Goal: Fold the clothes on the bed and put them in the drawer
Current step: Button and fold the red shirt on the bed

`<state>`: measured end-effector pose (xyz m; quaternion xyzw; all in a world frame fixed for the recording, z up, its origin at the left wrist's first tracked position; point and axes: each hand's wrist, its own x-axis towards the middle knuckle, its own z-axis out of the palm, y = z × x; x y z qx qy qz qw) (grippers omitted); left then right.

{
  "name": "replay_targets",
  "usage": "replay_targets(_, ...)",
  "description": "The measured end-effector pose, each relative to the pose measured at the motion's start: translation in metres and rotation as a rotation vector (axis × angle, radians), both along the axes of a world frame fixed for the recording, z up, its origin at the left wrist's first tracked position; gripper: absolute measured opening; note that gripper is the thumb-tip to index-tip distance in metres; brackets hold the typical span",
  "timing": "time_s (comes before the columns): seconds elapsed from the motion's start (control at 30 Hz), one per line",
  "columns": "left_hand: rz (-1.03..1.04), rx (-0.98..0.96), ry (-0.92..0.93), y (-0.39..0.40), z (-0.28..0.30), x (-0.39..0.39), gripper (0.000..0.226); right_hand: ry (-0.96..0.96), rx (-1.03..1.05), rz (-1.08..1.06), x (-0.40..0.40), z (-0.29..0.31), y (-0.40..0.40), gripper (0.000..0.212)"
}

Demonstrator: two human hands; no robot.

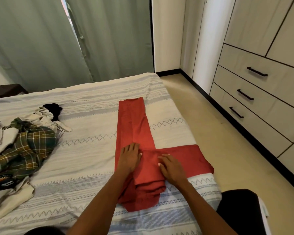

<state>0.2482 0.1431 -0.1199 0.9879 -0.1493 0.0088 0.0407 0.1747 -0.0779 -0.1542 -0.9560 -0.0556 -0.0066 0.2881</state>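
Both flat, released hands (129, 156) (171, 168) press red trousers (137, 126), long axis pointing away, one leg turned rightward.

Red trousers (137, 133): matt woven cloth, smooth. Bedspread (92, 116): pale textured weave, stitched pattern bands. Plaid shirt (29, 146): soft matt cloth. Drawer fronts (261, 85): matt light wood-grain laminate; handles (257, 71) matt black metal. Curtains (41, 39): matt green fabric.

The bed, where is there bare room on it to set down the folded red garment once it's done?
Bare bedspread lies between the red garment and the unfolded clothes pile, and along the far edge by the curtain. The left side is crowded with the pile. Both hands, left hand and right hand, rest on the garment.
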Motion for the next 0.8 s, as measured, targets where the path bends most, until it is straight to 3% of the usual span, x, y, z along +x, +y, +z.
replay_targets(0.1,-0.177,0.005,0.019,-0.017,0.002,-0.008,0.063,-0.051,0.016,-0.230,-0.010,-0.005,-0.034,0.038)
replay_targets(0.17,-0.261,0.013,0.055,-0.034,0.001,-0.014,0.056,-0.074,0.031,-0.368,-0.020,-0.006,-0.057,0.031)
replay_targets(0.33,-0.340,0.002,0.175,-0.073,0.000,-0.015,0.075,0.010,0.091,-0.587,-0.041,-0.005,-0.087,0.034)
replay_targets(0.43,-0.356,-0.008,0.213,-0.108,0.001,-0.005,0.053,0.139,0.331,-0.763,-0.052,0.000,-0.108,0.043)
replay_targets(0.5,-0.368,-0.018,0.227,-0.137,0.002,-0.001,0.051,0.259,0.471,-0.877,-0.053,-0.007,-0.128,0.041)
replay_targets(0.63,-0.257,-0.054,0.287,-0.181,0.003,0.003,0.050,0.513,0.628,-0.849,-0.051,-0.015,-0.150,0.049)
replay_targets(0.8,-0.130,-0.038,0.228,-0.196,0.002,0.023,0.035,0.590,0.904,-0.771,-0.036,-0.036,-0.165,0.052)
